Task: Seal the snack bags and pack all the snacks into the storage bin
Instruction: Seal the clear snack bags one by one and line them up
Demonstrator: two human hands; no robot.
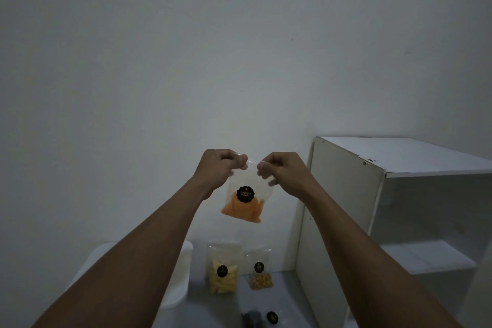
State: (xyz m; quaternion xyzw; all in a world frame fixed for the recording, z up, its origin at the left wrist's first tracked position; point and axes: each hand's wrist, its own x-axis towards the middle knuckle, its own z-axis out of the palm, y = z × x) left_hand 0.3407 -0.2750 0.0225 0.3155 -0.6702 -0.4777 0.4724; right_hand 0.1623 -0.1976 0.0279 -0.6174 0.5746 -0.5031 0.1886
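We see the left hand (222, 168) and the right hand (283, 170) raised in front of the bare wall (186, 48). Each pinches one top corner of the orange bag (243, 196) between curled fingers and thumb. The short stretch of top edge between the hands is pulled level. The bag hangs in open air, well above the counter (282, 298), with clear room below it and on both sides; its chips sit in the bottom, under a black label. We cannot tell whether its seal is closed, as the fingers cover most of it. On the counter, against the wall, stand the yellow bag (222, 269) and, just beside it to the right, the nut bag (260, 273), both upright and apart from each other. The shelf unit (346, 194) rises close to the right of the nut bag, and its side panel bounds the counter there. The bin (179, 293) stands left of the yellow bag, mostly hidden behind the left forearm. A dark bag (253, 319) is cut off by the lower frame edge; its contents are too dim to make out.
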